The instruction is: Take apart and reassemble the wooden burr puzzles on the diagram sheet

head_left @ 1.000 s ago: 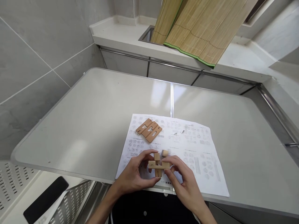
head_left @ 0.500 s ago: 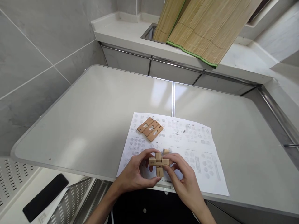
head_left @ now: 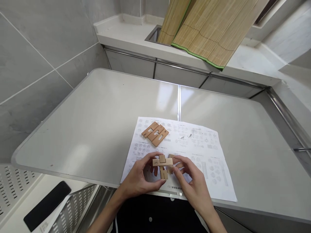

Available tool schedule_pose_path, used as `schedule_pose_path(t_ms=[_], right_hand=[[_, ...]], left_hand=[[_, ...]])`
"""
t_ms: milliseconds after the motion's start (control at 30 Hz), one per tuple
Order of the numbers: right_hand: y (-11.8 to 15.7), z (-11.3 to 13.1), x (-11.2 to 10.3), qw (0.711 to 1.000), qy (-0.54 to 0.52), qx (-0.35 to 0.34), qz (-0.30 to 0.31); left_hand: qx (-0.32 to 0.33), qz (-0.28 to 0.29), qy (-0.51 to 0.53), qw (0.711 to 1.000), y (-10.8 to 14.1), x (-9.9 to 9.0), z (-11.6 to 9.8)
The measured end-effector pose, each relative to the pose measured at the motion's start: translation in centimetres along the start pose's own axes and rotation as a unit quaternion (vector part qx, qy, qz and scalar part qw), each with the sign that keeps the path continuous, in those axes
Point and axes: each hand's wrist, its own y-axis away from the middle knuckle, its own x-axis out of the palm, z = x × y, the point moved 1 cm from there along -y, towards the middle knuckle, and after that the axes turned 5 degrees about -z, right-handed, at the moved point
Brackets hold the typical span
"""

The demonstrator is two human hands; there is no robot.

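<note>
My left hand (head_left: 138,178) grips a partly interlocked wooden burr puzzle (head_left: 162,160), thumb below and fingers above. The puzzle shows a crosswise notched bar with a dark mark and an upright bar marked with a line at its lower end. My right hand (head_left: 191,176) is at the right end, its thumb and fingertips closed about a wooden puzzle piece (head_left: 170,170) partly hidden behind the crosswise bar. Beyond the hands, three flat wooden plates (head_left: 155,133) with numbers and cut-out slots lie side by side on a printed sheet (head_left: 194,149).
The sheet rests on a light folding table (head_left: 92,123) with a metal seam (head_left: 179,103) down its middle. A black phone-like object (head_left: 47,205) lies at lower left beside a perforated white surface (head_left: 14,184). A bamboo mat (head_left: 209,32) hangs over the counter (head_left: 123,35) behind.
The crosswise bar now sits higher on the puzzle, and its front looks different, with the upper block flush in its notch. Both hands have shifted slightly; the view has moved a little.
</note>
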Motion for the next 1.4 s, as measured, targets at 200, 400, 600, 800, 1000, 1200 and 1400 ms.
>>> schedule_pose_path(t_ms=[200, 400, 600, 800, 1000, 1200, 1400], right_hand=[[0.3, -1.1, -0.2, 0.994, 0.091, -0.050, -0.031], [0.7, -2.0, 0.6, 0.989, 0.134, -0.067, 0.009], [-0.2, -2.2, 0.1, 0.988, 0.134, -0.040, 0.060], [-1.7, -0.7, -1.8, 0.980, -0.050, 0.103, 0.163], [-1.7, -0.3, -2.3, 0.929, -0.180, 0.194, 0.260], [-1.9, 0.1, -1.6, 0.932, -0.185, 0.162, 0.266], [-2.5, 0.6, -1.9, 0.927, -0.163, 0.151, 0.301]], left_hand=[[-0.017, -0.034, 0.015, 0.999, 0.0, 0.0, 0.5], [-0.016, -0.039, 0.029, 0.999, -0.1, 0.1, 0.5], [-0.012, -0.035, 0.016, 0.999, -0.1, 0.1, 0.5], [0.006, -0.026, 0.018, 0.999, 0.0, 0.2, 0.5], [0.021, 0.000, -0.002, 1.000, 0.2, 0.2, 0.3], [0.039, 0.010, -0.006, 0.999, 0.4, 0.2, 0.4], [0.074, 0.018, -0.023, 0.997, 0.2, 0.3, 0.9]])
